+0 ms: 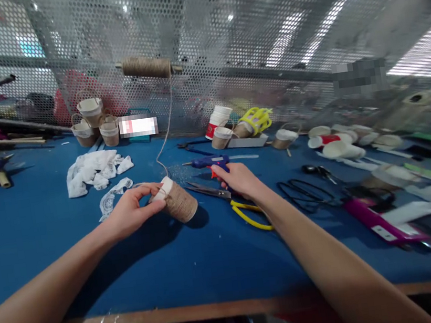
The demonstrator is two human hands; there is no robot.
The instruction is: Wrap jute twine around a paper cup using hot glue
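Observation:
A small cup wrapped in twine [182, 203], with a white rim, lies tilted just above the blue table, pinched at its rim by my left hand [130, 211]. From the spool of twine [146, 67] a strand [169, 120] runs down to behind the cup. My right hand [237, 177] is closed around the blue hot glue gun [208, 161], whose nozzle points left. Below it, scissors with yellow handles [252, 224] lie with their blades towards the cup. Left of the cup rests a strip of white lace [114, 197].
Finished-looking twine cups [90, 111] stand at the back left, near a heap of white lace [91, 170]. More cups [221, 137] are along the back. A magenta power strip [384, 221] and black cable [303, 195] lie on the right. A perforated metal screen [200, 41] rises behind.

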